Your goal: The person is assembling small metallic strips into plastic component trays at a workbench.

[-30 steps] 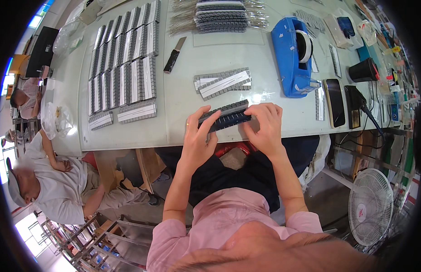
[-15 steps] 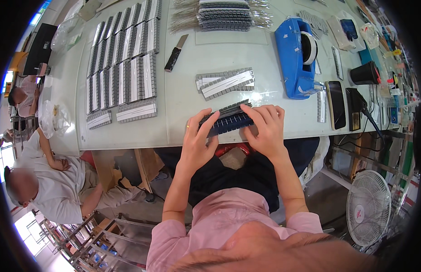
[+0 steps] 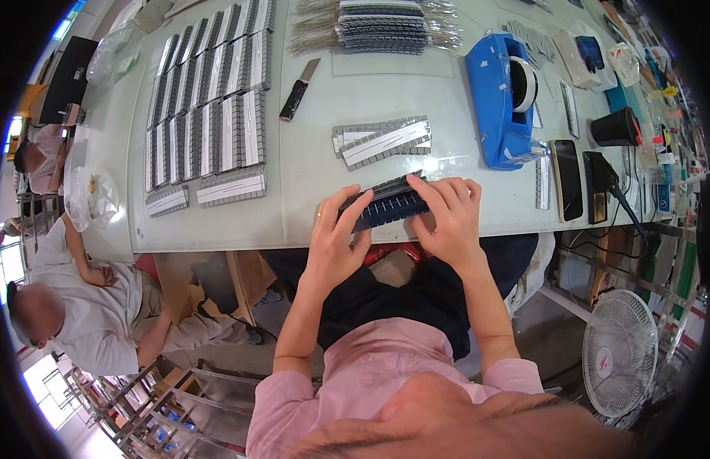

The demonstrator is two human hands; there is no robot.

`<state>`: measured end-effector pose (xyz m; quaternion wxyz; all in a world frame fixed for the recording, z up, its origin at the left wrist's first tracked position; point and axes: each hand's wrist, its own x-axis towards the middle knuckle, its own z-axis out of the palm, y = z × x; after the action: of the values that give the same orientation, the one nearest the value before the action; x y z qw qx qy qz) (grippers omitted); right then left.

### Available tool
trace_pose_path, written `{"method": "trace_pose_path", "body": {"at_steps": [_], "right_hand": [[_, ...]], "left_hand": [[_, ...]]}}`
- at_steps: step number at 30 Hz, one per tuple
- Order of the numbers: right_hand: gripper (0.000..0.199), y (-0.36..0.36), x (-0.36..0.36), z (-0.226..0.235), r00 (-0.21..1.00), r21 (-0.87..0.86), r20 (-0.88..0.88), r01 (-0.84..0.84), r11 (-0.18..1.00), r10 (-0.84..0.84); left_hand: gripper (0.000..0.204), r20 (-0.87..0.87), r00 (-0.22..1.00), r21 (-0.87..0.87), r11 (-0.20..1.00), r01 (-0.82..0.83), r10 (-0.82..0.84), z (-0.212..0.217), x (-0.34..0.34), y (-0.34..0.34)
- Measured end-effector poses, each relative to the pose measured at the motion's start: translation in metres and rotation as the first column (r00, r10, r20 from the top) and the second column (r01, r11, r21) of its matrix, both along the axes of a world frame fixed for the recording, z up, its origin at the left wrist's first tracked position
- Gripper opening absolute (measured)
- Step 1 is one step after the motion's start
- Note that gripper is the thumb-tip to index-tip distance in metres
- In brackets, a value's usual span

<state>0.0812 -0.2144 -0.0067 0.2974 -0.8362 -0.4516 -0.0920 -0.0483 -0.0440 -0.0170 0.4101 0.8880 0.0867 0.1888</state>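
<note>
Between my two hands, at the table's near edge, is a stack of dark strips with notched, segmented edges. My left hand grips its left end, with fingers on the far side and thumb on the near side. The right end is held in the same way by my right hand. The stack is tilted, so its dark gridded side faces me. Just beyond it, a few grey-and-white segmented strips lie crossed over one another on the table.
Rows of similar strip bundles cover the table's left part. A knife lies beside them. A blue tape dispenser, a phone and a black cup stand right. Wire-ended strips are piled at the back. A person sits left.
Almost nothing differs. Both hands keep their grip on the dark strips, and the whole view has shifted only very slightly.
</note>
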Motion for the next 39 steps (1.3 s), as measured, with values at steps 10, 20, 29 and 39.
{"method": "trace_pose_path", "body": {"at_steps": [10,20,29,39], "right_hand": [[0.055,0.001,0.000,0.003,1.000,0.005,0.003,0.000,1.000,0.000],[0.054,0.003,0.001,0.003,1.000,0.026,0.028,0.003,1.000,-0.004],[0.054,0.002,0.002,0.001,1.000,0.069,0.002,0.028,0.997,-0.028],[0.059,0.003,-0.005,-0.009,0.956,0.168,-0.256,0.192,0.967,-0.145]], "left_hand": [[0.067,0.039,0.999,-0.002,1.000,-0.014,0.015,-0.001,0.001,0.000],[0.085,0.057,0.996,-0.015,0.998,-0.066,0.066,-0.003,0.005,-0.005],[0.087,0.061,0.990,-0.060,0.990,-0.127,0.130,0.000,0.010,-0.011],[0.091,0.119,0.974,-0.100,0.978,-0.181,0.192,0.000,0.017,-0.018]]}}
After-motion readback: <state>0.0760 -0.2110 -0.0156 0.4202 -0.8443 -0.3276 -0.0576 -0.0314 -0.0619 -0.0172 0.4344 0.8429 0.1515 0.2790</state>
